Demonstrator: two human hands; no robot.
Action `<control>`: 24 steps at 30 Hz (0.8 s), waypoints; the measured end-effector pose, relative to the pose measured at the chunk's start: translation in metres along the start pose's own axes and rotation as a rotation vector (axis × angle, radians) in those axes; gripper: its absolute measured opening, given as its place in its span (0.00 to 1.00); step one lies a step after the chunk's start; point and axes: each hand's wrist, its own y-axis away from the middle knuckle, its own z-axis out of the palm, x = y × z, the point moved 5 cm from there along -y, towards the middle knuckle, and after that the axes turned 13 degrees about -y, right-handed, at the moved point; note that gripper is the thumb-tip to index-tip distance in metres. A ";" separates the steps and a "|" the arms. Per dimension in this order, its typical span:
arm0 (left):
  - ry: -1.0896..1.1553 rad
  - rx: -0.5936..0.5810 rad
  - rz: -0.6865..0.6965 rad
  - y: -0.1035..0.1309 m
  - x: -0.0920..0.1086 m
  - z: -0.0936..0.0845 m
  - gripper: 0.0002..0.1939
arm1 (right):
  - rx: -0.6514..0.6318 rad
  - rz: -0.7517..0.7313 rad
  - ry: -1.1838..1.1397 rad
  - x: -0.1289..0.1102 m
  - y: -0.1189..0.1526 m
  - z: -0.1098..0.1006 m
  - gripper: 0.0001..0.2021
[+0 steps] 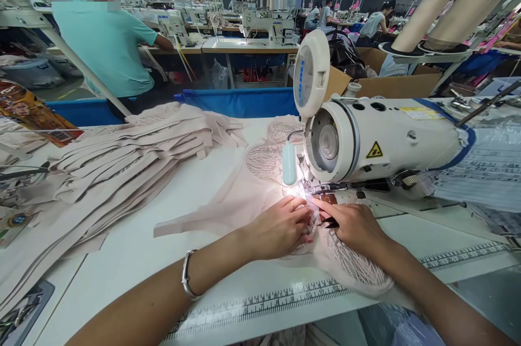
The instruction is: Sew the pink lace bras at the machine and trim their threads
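Pale pink lace fabric (228, 199) lies on the white table under the lit needle area of a sewing machine (391, 139). My left hand (280, 226) rests on the lace just in front of the needle area, its fingers bent and pressed on the cloth. Close beside it on the right, my right hand (354, 224) holds a small dark tool (330, 222), with its index finger reaching toward the lace. The tool looks like snips, partly hidden by the fingers. A lace cup part of the fabric hangs over the front edge below my right hand.
Layered pink fabric strips (134, 156) cover the table's left side. A printed ruler (285, 302) runs along the front edge. Thread cones (421, 23) stand at upper right, above a cardboard box (399, 85). Beyond a blue cloth trough (240, 101), a person in turquoise (101, 42) sits.
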 end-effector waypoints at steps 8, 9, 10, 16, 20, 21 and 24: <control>-0.035 -0.003 -0.021 0.004 -0.007 0.002 0.21 | 0.033 -0.070 -0.001 -0.001 -0.006 -0.003 0.35; -0.038 -0.004 -0.022 0.005 -0.008 0.002 0.22 | 0.049 -0.097 -0.009 -0.001 -0.006 -0.004 0.34; -0.041 -0.003 -0.023 0.005 -0.009 0.002 0.22 | 0.059 -0.117 -0.015 -0.002 -0.006 -0.005 0.33; -0.076 -0.030 -0.037 0.002 -0.009 -0.002 0.24 | -0.002 -0.054 -0.023 0.003 -0.012 -0.004 0.35; -0.081 -0.043 -0.037 0.003 -0.010 -0.003 0.26 | -0.013 -0.041 -0.025 0.010 -0.013 0.001 0.35; -0.082 -0.039 -0.038 0.003 -0.010 -0.003 0.26 | -0.010 -0.051 -0.037 0.011 -0.012 0.001 0.34; -0.098 -0.025 -0.052 0.005 -0.012 -0.002 0.26 | 0.006 -0.070 -0.091 0.012 -0.012 0.000 0.31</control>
